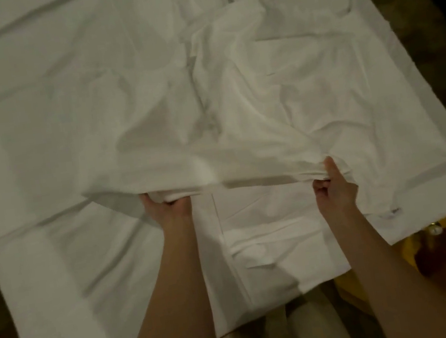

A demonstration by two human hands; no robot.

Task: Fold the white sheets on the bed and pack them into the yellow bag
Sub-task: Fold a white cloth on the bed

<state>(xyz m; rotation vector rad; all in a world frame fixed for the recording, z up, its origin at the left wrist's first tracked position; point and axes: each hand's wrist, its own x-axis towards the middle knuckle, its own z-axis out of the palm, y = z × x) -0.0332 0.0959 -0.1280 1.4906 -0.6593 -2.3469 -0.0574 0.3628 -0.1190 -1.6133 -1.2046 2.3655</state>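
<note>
Both hands, left hand (171, 207) and right hand (333, 185), pinch the rumpled white cotton sheet's (249, 102) near edge, apparently gathered, stretched crosswise between them; sheet lies beyond.

Dark patterned floor (422, 26) (blurred) runs along the right, with beige trousers (296, 330) below.

- The bed (39, 131) fills nearly the whole view, running away at a slant, its far right edge cut straight.
- Dark floor (441, 58) shows along the right side, mottled brown, too dim to tell its pattern.
- A narrow strip of the same dark floor lies at the left edge.
- Light is low and warm, leaving soft grey shadows.
</note>
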